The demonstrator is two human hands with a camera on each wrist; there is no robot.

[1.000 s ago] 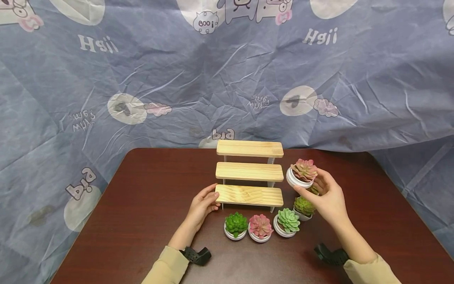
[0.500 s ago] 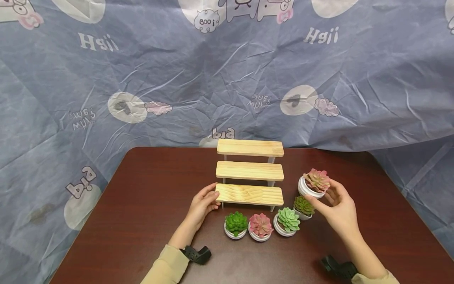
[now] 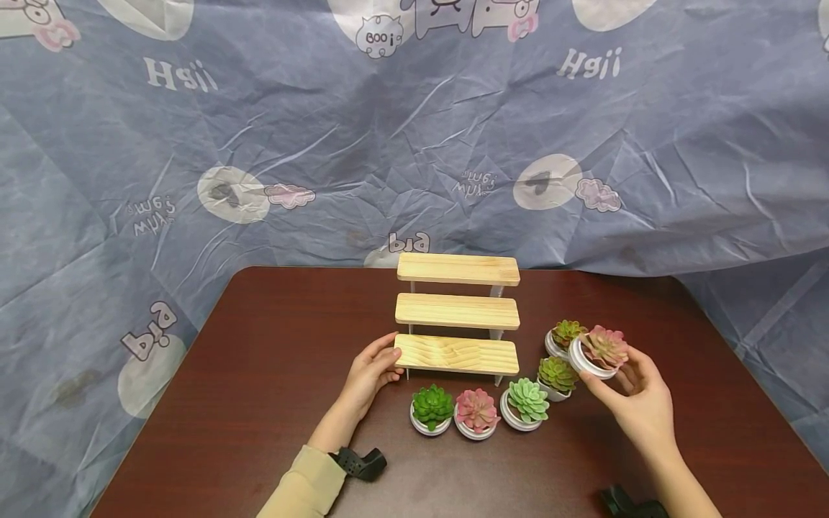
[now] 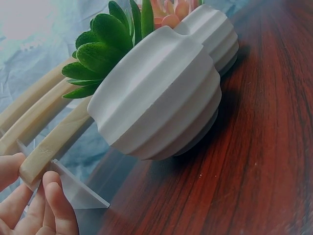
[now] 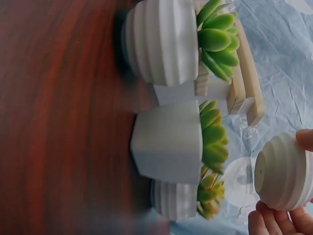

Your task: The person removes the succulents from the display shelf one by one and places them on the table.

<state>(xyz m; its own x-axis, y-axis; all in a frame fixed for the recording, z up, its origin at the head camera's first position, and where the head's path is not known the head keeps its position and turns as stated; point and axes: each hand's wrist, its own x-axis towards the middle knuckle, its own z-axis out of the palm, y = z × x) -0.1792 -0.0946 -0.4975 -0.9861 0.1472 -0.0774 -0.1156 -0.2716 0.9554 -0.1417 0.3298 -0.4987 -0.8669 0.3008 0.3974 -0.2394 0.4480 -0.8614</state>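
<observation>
one little pink succulent pot sits pinched in the right hand, just above the counter by two green ones. looks light, rigid, ribbed; grip the sides, not the leaves.

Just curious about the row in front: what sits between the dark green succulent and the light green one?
In the head view, a pink succulent in a white pot stands between the dark green succulent and the light green succulent.

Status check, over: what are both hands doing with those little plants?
Left hand grips wooden three-step shelf. Right hand holds pink succulent in white pot above the table. Shelf steps bare.
</observation>
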